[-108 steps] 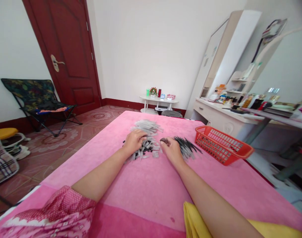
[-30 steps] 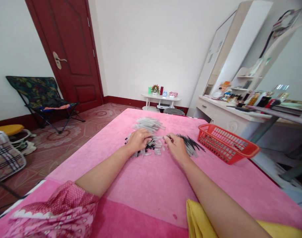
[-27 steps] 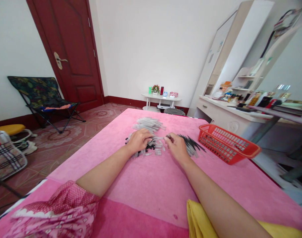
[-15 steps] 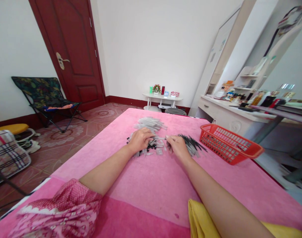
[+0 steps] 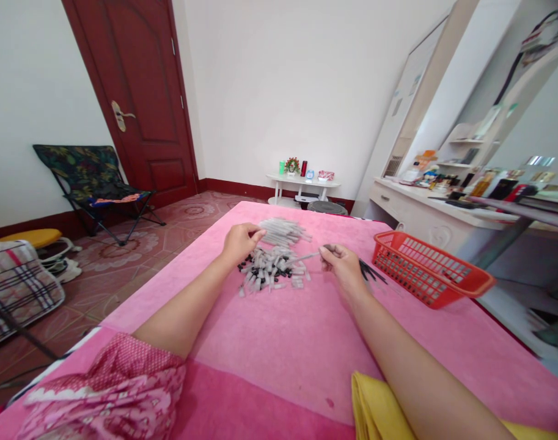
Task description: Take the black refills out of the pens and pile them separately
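A person's right hand pinches a thin grey stick just right of a heap of small clear and black caps on a table draped in pink cloth. The left hand, thumb and fingers drawn together, hovers by the heap's far left edge; whether it holds anything is too small to tell. Just beyond the heap lie pale tubes; to its right, black sticks and, farther right, a red basket.

Grey sticks — pink cloth
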Demonstrator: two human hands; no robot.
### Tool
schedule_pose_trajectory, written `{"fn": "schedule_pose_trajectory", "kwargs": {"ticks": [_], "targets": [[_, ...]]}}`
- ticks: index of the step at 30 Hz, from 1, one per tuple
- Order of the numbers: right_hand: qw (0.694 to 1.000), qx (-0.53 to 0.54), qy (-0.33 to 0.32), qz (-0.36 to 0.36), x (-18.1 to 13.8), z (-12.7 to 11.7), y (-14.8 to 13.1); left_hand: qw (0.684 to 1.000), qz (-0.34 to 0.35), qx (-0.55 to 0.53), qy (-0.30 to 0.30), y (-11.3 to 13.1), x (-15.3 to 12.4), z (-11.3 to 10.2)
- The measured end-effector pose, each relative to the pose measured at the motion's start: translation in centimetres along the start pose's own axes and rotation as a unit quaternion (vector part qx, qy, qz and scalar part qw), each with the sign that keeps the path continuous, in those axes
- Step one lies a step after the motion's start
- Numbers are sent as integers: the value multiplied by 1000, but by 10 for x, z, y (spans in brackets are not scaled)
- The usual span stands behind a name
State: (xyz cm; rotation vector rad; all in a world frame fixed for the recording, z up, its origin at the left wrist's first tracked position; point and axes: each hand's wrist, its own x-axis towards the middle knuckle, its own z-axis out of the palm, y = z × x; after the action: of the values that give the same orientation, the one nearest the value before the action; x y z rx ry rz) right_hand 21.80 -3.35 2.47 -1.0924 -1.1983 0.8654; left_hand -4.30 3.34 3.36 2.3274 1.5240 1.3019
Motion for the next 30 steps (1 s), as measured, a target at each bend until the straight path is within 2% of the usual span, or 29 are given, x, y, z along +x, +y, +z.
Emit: {"fn": "schedule_pose_trajectory", "kwargs": {"ticks": [3, 7, 11, 14, 17, 22, 25, 30], "targets": [[999, 33, 32, 8, 2, -4, -2, 990, -112, 43, -74, -26, 7, -11], [998, 3, 60, -34, 2, -8, -11, 976, -130, 41, -167, -44, 9, -16], [986, -104, 76, -105, 2, -14, -21, 980, -130, 40, -144, -46, 9, -8], [964, -207, 80, -149, 4, -17, -19, 982, -137, 47, -122, -49, 8, -1], [937, -296, 66, -173, 4, -18, -12, 980, -132, 53, -142, -57, 4, 6], [921, -352, 12, -165, 3, -13, -1, 971, -131, 62, -189, -65, -3, 15], [919, -363, -10, -150, 4, -12, 4, 970, -140, 66, -187, -66, -5, 17], [919, -373, -9, -130, 6, -15, 6, 971, -139, 80, -177, -63, -6, 16]]}}
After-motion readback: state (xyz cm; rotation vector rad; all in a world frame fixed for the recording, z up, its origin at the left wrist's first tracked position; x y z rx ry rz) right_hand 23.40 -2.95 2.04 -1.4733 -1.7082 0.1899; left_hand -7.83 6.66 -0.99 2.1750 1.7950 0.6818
